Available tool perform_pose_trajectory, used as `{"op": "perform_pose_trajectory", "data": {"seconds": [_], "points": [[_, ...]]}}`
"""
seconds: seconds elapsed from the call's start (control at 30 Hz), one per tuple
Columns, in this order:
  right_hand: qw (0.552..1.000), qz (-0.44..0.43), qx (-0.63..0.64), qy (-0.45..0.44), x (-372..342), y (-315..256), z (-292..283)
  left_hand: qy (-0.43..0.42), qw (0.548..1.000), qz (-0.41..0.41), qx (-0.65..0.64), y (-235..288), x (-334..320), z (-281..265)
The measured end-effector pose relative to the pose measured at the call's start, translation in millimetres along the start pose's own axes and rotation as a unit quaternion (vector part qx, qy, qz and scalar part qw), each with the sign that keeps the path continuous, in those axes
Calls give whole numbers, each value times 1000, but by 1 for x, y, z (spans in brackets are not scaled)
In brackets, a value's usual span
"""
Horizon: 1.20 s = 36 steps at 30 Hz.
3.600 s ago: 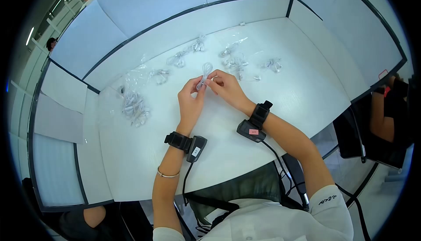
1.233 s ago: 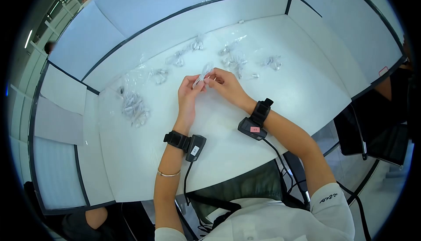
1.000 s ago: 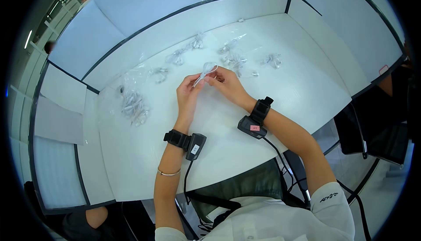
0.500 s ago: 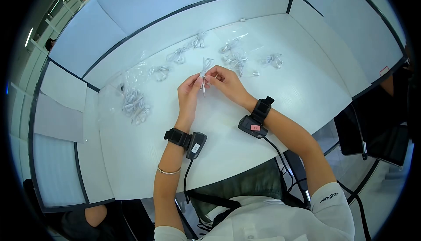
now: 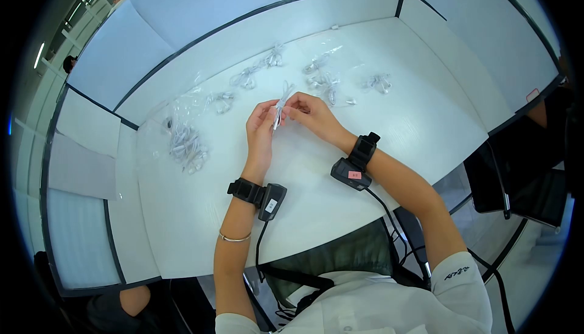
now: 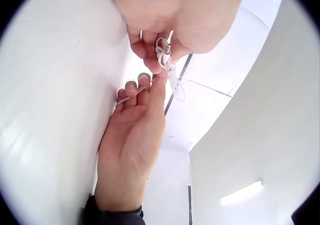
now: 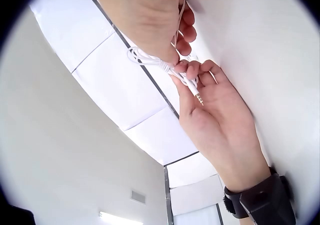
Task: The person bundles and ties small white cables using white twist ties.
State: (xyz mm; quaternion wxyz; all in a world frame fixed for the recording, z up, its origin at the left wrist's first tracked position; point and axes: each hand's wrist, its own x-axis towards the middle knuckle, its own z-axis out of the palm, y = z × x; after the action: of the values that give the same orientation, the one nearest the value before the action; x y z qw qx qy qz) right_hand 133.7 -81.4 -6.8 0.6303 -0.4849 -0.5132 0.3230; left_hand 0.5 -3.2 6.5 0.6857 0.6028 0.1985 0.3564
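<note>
Between my hands, above the middle of the table, is a bundled white earphone cable [image 5: 281, 104]. My left hand [image 5: 261, 126] pinches the bundle between thumb and fingers. At its lower end the metal audio plug [image 7: 199, 99] sticks out over the left palm in the right wrist view. My right hand [image 5: 317, 118] pinches the bundle from the other side, fingertips close to the left thumb. A thin strand [image 6: 131, 96] runs across the right fingers in the left wrist view. Coils wrap the bundle's middle, and a loop [image 7: 137, 56] stands out at its far end.
A pile of white cables [image 5: 187, 145] lies at the left beside clear plastic [image 5: 185, 101]. Several more bundles lie along the back, including a bundle [image 5: 244, 78] and a right-hand bundle [image 5: 378, 83]. A small white piece [image 5: 351, 101] lies nearby. Low partition walls [image 5: 340, 10] enclose the table.
Both hands stay nearly in place while the cable bundle turns between them. Its wide loop looks narrower now, and the plug end, which hung straight down half a second ago, tilts to the lower left.
</note>
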Motion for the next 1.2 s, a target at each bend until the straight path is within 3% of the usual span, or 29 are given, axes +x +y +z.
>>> {"op": "perform_pose_trajectory", "data": {"seconds": [0.2,0.4,0.5,0.6,0.93,1.2], "points": [[999,-8,-18,28,1,4,1,-23,999,-30,-35,1,1,-5],[998,16,-49,31,-2,-4,2,-8,1000,4,-19,-2,2,-2],[999,6,-46,29,-2,-2,2,9,997,46,65,-2,0,2],[998,9,-56,22,-2,-7,3,28,998,-8,48,-1,-1,-2],[998,-20,-42,46,-3,-10,5,42,998,-16,-37,-3,1,-1],[995,-34,-77,52,-4,-11,6,-3,996,-34,-82,-7,4,-6]]}}
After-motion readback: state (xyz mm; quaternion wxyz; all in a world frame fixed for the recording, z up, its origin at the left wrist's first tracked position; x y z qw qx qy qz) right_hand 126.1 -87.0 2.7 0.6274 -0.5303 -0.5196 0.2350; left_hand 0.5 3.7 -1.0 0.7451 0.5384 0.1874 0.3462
